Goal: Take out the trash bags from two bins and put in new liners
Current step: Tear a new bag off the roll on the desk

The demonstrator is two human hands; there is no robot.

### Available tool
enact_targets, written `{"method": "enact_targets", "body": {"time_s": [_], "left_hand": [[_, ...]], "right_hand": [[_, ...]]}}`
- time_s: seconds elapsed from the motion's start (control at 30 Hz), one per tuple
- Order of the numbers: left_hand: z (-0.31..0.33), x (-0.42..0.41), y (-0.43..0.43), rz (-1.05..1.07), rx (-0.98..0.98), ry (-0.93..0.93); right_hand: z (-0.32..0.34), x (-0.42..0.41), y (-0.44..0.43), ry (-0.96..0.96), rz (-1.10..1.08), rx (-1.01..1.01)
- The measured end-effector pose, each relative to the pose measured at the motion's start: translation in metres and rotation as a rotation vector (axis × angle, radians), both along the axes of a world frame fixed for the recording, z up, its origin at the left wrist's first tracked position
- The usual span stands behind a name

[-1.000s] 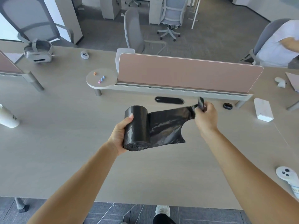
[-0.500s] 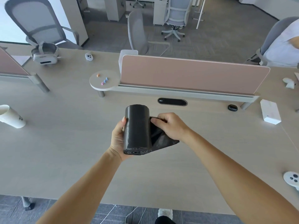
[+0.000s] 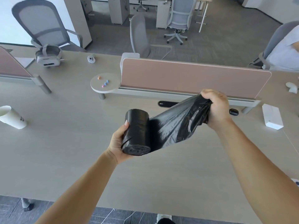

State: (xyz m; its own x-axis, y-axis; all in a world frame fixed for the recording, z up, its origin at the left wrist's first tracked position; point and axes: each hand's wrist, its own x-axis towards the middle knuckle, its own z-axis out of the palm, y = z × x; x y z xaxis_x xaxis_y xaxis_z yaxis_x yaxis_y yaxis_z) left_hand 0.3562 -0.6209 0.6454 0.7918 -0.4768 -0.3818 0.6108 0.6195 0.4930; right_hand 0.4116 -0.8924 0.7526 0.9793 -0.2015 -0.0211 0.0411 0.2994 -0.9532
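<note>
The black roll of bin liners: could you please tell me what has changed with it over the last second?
The right hand, which half a second ago was at the black roll of bin liners, has drawn a bunched length of black liner film out to the right. The left hand still grips the roll above the pale wooden desk.

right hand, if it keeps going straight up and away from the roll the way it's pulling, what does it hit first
Probably the pink divider panel: the right hand, clenched on the black liner, already sits just in front of its lower rail. Depth is unclear, so it might pass above it.
</note>
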Motion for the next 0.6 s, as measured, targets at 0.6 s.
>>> {"method": "enact_targets", "body": {"time_s": [0.6], "left_hand": [[0.023, 0.006, -0.017, -0.027, -0.054, -0.141]], "right_hand": [[-0.055, -0.016, 0.06, 0.063, 0.683, -0.83]]}}
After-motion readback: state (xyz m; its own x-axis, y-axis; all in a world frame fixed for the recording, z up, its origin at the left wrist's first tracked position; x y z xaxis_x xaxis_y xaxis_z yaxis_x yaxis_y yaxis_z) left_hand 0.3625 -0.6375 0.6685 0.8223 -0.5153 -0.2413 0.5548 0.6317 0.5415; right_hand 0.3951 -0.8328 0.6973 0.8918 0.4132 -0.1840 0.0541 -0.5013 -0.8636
